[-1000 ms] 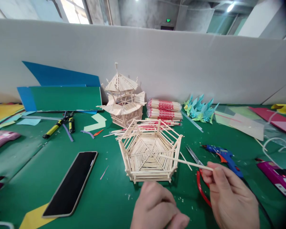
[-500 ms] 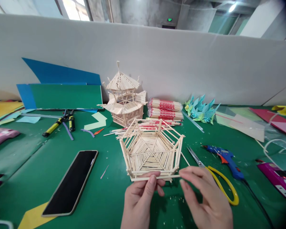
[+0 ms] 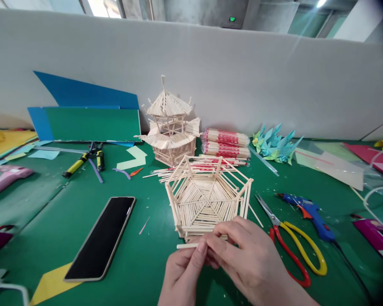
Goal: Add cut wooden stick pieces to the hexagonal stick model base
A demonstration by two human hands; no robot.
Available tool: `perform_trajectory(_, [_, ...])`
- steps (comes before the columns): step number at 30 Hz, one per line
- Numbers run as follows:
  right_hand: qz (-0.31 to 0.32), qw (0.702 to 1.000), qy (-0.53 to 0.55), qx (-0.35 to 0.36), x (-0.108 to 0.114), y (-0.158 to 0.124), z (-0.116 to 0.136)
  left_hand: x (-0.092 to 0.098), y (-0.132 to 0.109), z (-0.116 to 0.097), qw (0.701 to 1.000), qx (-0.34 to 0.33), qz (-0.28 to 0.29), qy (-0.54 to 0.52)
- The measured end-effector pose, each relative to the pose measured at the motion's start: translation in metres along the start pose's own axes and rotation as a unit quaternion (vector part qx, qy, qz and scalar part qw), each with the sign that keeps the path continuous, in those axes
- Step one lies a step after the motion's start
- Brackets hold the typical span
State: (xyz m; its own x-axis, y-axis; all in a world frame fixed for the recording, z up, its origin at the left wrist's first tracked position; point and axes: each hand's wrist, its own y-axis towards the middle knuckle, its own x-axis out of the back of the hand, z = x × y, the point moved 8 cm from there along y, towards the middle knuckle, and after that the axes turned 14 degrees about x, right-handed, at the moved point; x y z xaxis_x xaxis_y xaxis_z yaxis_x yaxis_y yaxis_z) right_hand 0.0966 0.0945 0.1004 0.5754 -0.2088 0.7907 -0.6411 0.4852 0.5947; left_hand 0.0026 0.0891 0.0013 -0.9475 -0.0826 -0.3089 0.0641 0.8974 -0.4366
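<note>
My left hand point(image 3: 183, 272) pinches a thin wooden stick point(image 3: 185, 246) between thumb and fingers, its left end poking out. Closed over the rest of that stick is my right hand point(image 3: 249, 255), its fingertips meeting the left thumb and hiding the stick's right part. Just beyond both hands, a hexagonal frame of wooden sticks point(image 3: 207, 199) rests on the green table, with a radiating stick floor and posts at its corners. Its near edge is partly covered by my hands. To the right of my right hand lie scissors point(image 3: 276, 221) with red and yellow handles.
A stick pagoda point(image 3: 170, 140) stands behind, beside packed stick bundles point(image 3: 226, 143). A blue glue gun point(image 3: 309, 212) with a cord is at right. A phone point(image 3: 102, 238) lies at left, with pliers point(image 3: 86, 161) farther back. Blue paper leaves point(image 3: 276, 144) stand by the grey partition.
My right hand has moved left from the stick's right end to meet my left hand, uncovering the scissors' red handle. The whole view has shifted slightly.
</note>
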Motion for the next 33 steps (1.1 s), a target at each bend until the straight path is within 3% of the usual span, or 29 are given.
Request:
perform_trajectory(7, [0.019, 0.999, 0.039, -0.027, -0.007, 0.001, -0.008, 0.0, -0.004, -0.005, 0.997, -0.026, 0.008, 0.077])
perform_trajectory(11, [0.033, 0.996, 0.025, -0.077, -0.007, 0.001, -0.027, 0.015, -0.017, -0.02, 0.982, -0.124, -0.054, 0.131])
perform_trajectory(15, [0.067, 0.992, 0.036, -0.102, -0.014, 0.001, -0.036, 0.038, -0.032, -0.035, 0.934, -0.254, -0.151, 0.202])
perform_trajectory(20, [0.11, 0.987, 0.061, -0.101, -0.023, 0.003, -0.031, 0.062, -0.029, -0.048, 0.868, -0.325, -0.249, 0.282])
perform_trajectory(28, [0.138, 0.986, 0.035, -0.086, -0.026, 0.005, -0.026, 0.042, -0.008, -0.068, 0.779, -0.361, -0.19, 0.476])
perform_trajectory(33, [0.129, 0.987, 0.027, -0.09, -0.025, 0.007, -0.025, 0.035, -0.003, -0.075, 0.747, -0.348, -0.163, 0.542])
